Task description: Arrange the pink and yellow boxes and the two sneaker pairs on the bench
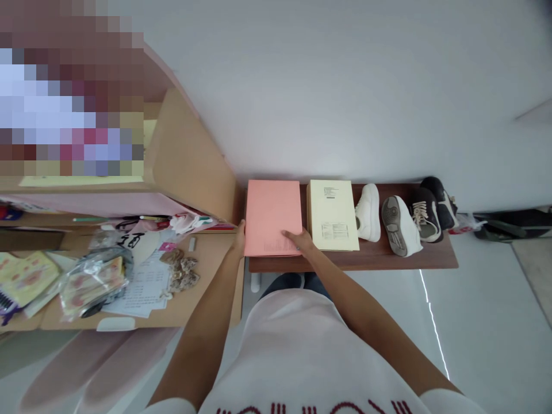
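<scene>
A flat-topped pink box [273, 215] with faint print near its lower edge lies on a narrow brown wooden shelf [388, 261] against the wall. My left hand [240, 237] grips its left side, with the fingers mostly hidden. At the lower right corner my right hand [301, 240] holds the box, thumb on top and the other fingers largely out of sight. Just right of it sits a cream box [332, 210] with printed labels, apart from the hand's grip.
Along the shelf stand a white shoe [368, 213], another white shoe showing its grey sole [391, 221], and dark sneakers [425, 214]. On the left is a cluttered desk [215, 276] with papers, plastic bags and scrunchies. A black bag [517, 224] lies far right.
</scene>
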The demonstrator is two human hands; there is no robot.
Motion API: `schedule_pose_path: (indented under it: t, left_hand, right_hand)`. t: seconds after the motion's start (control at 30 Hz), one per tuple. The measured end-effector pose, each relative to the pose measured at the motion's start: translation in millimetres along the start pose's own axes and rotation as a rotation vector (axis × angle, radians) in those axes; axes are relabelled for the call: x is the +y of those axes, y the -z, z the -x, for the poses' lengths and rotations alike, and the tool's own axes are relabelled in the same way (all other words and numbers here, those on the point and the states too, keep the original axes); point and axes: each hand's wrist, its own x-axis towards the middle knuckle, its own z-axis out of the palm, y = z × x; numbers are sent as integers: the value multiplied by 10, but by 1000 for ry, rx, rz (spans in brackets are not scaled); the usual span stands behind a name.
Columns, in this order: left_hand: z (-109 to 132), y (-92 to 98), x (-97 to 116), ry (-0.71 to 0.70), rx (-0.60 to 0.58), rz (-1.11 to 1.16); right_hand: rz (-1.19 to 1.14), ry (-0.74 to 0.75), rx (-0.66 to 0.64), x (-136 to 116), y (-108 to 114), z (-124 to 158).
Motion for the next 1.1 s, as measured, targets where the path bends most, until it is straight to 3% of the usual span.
schedule_pose_path:
  t: [0.27, 0.5, 0.67, 0.87, 1.1]
  left_hand:
    - [97, 79, 61, -73, 89, -37]
    - [390, 76, 282, 14, -166, 108]
    - [489, 19, 394, -34, -148, 55]
    - [623, -177, 486, -184, -138, -3]
    - [742, -308, 519, -288, -182, 22]
  right_hand:
    - [-181, 93, -96, -72, 125, 128]
    - [-117, 199, -50, -60, 157, 162]
    - [103, 204, -1, -169, 20, 220]
    - [-40, 278, -153, -370, -105, 352]
    - [-257, 217, -276, -547, -52, 508]
